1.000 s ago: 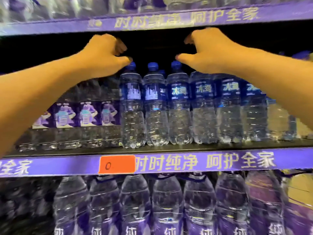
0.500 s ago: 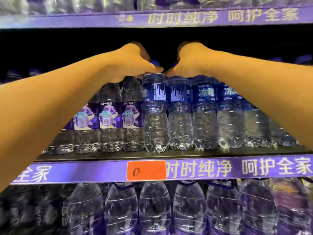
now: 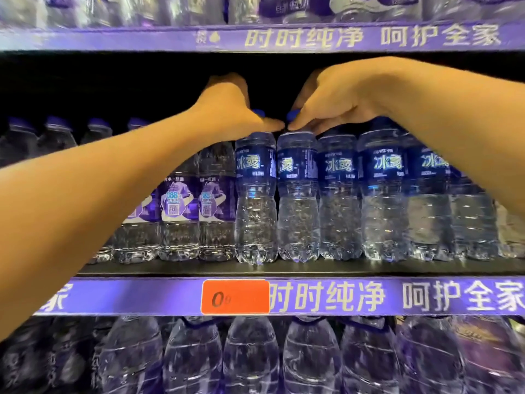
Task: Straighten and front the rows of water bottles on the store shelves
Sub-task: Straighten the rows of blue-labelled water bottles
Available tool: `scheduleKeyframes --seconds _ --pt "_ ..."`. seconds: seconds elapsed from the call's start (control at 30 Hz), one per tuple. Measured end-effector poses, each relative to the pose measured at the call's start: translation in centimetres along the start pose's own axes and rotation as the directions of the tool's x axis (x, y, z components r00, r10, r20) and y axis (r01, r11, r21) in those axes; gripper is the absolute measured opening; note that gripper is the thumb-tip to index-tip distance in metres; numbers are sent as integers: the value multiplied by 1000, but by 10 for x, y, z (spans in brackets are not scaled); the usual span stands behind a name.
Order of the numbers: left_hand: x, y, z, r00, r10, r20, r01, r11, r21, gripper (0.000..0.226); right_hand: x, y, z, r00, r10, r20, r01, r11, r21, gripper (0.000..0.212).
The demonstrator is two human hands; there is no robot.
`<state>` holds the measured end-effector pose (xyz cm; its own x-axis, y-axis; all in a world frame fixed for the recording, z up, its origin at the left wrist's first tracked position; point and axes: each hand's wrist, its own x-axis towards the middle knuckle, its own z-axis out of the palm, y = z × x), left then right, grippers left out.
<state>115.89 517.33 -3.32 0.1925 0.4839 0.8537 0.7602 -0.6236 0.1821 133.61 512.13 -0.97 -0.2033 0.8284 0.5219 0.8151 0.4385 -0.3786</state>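
Head view takes in three shelves of bottled water, each with a purple edge strip (image 3: 312, 38). Far left on the middle shelf (image 3: 284, 268), dim bottles with purple caps (image 3: 55, 122) stand back in the shadow. Next, purple-label bottles (image 3: 177, 206) stand at the front, partly behind the left forearm. The left hand (image 3: 227, 109) reaches in over them, and its fingers (image 3: 270, 127) close around the blue cap of the first blue-label bottle (image 3: 255, 194); the cap is mostly hidden, so how tight the grip is I cannot tell. Just beside it, touching at the shoulder, is a second blue-label bottle (image 3: 297, 194), and the right hand (image 3: 341, 100) pinches its cap (image 3: 292, 115) with the fingers drawn together on it. Both of these labels sit turned slightly off to one side, while the three further right (image 3: 383, 194) face more squarely out. All stand upright near the front lip, above an orange price tag (image 3: 235, 296). Large jugs (image 3: 250, 359) fill the shelf below. Judging by the look, full bottles like these are moderately heavy, with thin ribbed walls that dent under a squeeze and a smooth film label that may slip. The cap and neck are the stiff part, so taking hold there should let each one be twisted to face front and slid on its base without crushing; a tilt could knock the close-packed neighbours.
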Motion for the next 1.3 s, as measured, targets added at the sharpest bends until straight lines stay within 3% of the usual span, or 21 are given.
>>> scheduleKeyframes --seconds 0.1,0.17,0.23,0.33,0.47,0.6,0.7,0.77,0.87,0.97,1.1,1.3 --pt "-9 -4 -10 992 36 121 -21 993 -119 17 -1 2 3 1000 2 1 -2 998 67 53" --pt "-13 -7 -20 960 21 278 51 968 -248 36 -1 4 10 999 -7 -54 10 999 50 37" --pt "-14 -12 -26 943 3 333 100 951 -292 39 0 6 14 994 -1 -112 4 1000 26 23" --pt "-16 -11 -24 964 -15 264 93 953 -287 37 0 6 13 990 11 -140 -7 1000 29 23" --pt "-13 -4 -14 992 -34 121 50 989 -136 46 -2 6 9 997 12 -79 -6 997 75 13" --pt "-12 -2 -8 992 -119 30 119 993 -21 62 2 7 7 999 20 -34 -16 995 103 19" --pt "-14 1 -4 995 -99 -20 100 995 16 64 4 8 4 1000 15 -9 -14 994 109 31" --pt "-16 1 -3 996 -78 -40 78 997 4 62 4 8 2 1000 14 -2 -13 993 119 28" --pt "-17 1 -7 998 -70 7 70 998 4 62 3 11 3 1000 16 -9 -15 990 144 18" --pt "-18 1 -13 991 -67 117 77 994 -82 50 3 15 6 999 20 -36 -14 987 161 22" --pt "-15 3 -21 967 -127 221 172 965 -197 55 0 17 7 999 11 -50 -3 987 163 21" --pt "-20 3 -20 964 -118 239 176 955 -239 50 -1 16 10 999 9 -42 -1 981 193 31"
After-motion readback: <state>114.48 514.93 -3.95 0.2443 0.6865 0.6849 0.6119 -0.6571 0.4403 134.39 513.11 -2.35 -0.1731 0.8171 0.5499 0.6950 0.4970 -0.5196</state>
